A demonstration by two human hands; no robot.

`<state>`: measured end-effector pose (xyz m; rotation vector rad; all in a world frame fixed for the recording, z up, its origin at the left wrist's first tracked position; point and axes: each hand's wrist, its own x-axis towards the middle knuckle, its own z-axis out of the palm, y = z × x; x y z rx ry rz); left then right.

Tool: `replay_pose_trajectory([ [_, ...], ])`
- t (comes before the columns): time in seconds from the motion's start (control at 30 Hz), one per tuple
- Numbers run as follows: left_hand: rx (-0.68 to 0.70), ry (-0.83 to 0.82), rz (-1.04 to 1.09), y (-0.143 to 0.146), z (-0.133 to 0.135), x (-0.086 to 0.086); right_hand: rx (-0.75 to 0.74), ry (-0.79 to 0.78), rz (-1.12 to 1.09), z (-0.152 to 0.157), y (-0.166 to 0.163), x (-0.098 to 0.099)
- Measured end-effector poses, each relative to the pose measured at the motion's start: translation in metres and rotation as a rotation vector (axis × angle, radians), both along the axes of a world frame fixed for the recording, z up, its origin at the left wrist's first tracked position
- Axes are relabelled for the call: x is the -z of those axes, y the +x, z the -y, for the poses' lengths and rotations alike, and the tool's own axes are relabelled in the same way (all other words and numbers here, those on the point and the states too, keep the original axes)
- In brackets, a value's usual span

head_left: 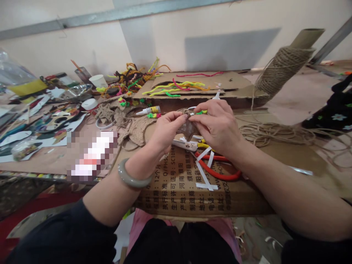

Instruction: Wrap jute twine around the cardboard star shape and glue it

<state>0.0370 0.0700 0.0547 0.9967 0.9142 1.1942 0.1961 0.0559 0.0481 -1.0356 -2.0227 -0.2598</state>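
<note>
Twine piece, between both hands, equally near each; left hand pinching its left edge; right hand at its right edge, fingertips bunched, exact hold unclear; long axis indistinct; red-handled tool below.

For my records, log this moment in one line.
left hand: pinching small pointed brown piece | right hand: same piece | below: red-handled metal scissors | surface: printed brown cardboard

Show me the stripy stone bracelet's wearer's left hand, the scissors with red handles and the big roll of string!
Left hand (168, 130), head view: on its back.
Red-handled scissors (224, 177), head view: on the lower handle loop.
Twine roll (284, 69), head view: on the wound twine.
</note>
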Motion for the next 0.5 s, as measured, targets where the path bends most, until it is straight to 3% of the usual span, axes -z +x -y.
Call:
replay_pose_trajectory([
  [0.3,0.063,0.071,-0.062,-0.002,-0.001,0.004,-0.049,-0.251,-0.285,-0.006,0.007,-0.009],
  [0.5,0.091,0.121,-0.135,-0.001,-0.001,0.006,-0.073,-0.474,-0.348,-0.009,0.005,-0.011],
])
